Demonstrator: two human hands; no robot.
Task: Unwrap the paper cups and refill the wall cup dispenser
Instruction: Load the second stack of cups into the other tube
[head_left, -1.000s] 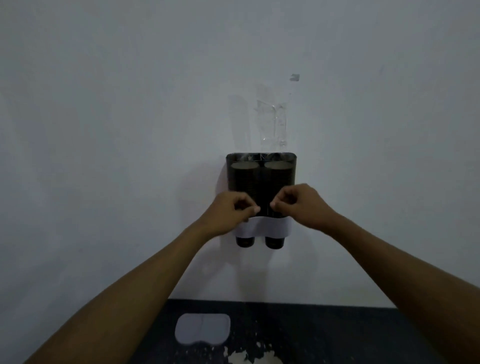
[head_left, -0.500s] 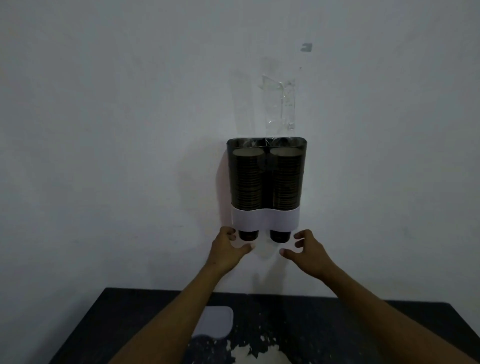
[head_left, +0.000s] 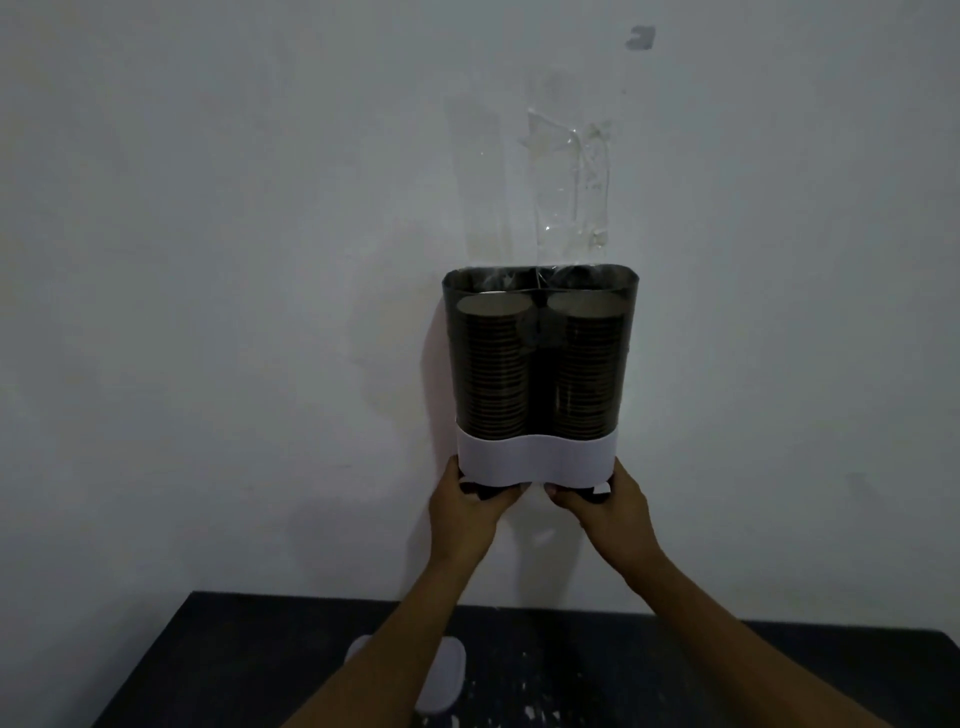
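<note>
1 wall cup dispenser, 2 cup stacks inside, 2 hands, 1 dark table, 1 white lid on it

Bottom of the wall cup dispenser is crowded: left hand and right hand both cup the 2 outlets. Clear plastic wrap hangs right over the open top. Wall either side is open; the white lid sits on the dark table below.
</note>
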